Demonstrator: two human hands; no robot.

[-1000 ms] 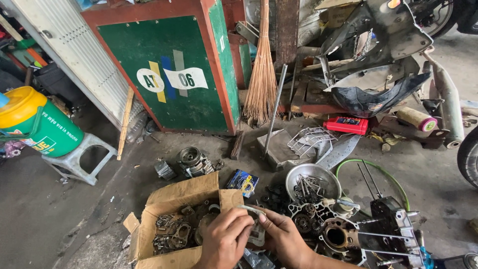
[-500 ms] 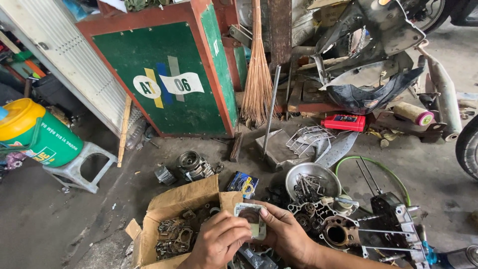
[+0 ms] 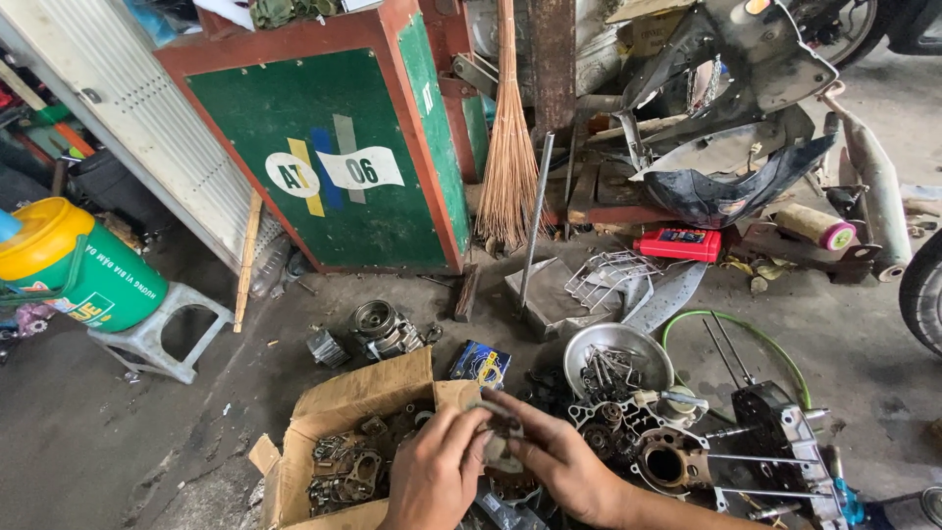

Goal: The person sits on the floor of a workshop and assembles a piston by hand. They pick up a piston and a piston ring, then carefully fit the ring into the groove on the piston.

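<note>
Near the open brown cardboard box, my left hand and right hand are both pinching a small greasy metal part.

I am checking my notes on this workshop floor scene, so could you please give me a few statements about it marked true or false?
1. Both hands, the left hand and the right hand, hold one small metal part between them. True.
2. The cardboard box lies empty. False: it holds greasy metal parts.
3. A metal bowl with bolts and small parts in it sits on the floor beyond the right hand. True.
4. The broom lies flat on the floor. False: it stands upright, leaning by the green cabinet.
5. The green bucket with a yellow lid sits on a grey plastic stool. True.
</note>
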